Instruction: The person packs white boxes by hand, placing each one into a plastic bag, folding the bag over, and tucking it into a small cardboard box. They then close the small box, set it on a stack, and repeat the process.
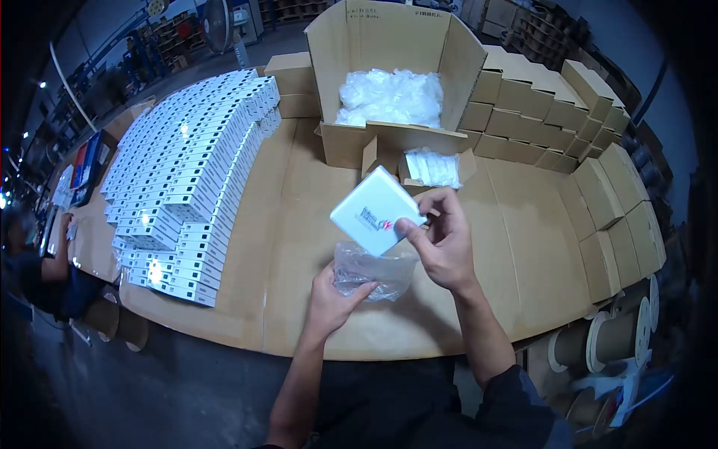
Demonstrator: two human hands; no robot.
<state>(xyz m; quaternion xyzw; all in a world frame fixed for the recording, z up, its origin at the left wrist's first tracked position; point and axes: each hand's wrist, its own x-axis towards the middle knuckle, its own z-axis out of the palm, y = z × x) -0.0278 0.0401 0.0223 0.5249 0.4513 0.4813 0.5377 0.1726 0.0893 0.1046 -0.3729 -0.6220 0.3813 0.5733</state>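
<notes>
My right hand [445,238] pinches the right corner of a flat white square box [376,211] with printed text and a small red mark. The box is tilted, one corner pointing up. Just below it, my left hand [336,295] holds a clear plastic bag [374,273] between thumb and fingers. The box's lower corner is at the bag's top edge; whether it is partly inside I cannot tell. Behind the box stands a small open carton [467,166] holding wrapped packs [432,168].
Stacked white boxes [196,168] cover the table's left side. A large open carton [389,37] of clear bags [390,99] stands at the back. Brown cartons [523,101] line the right. Another person [45,266] is at far left. Spools [598,341] stand below the right edge.
</notes>
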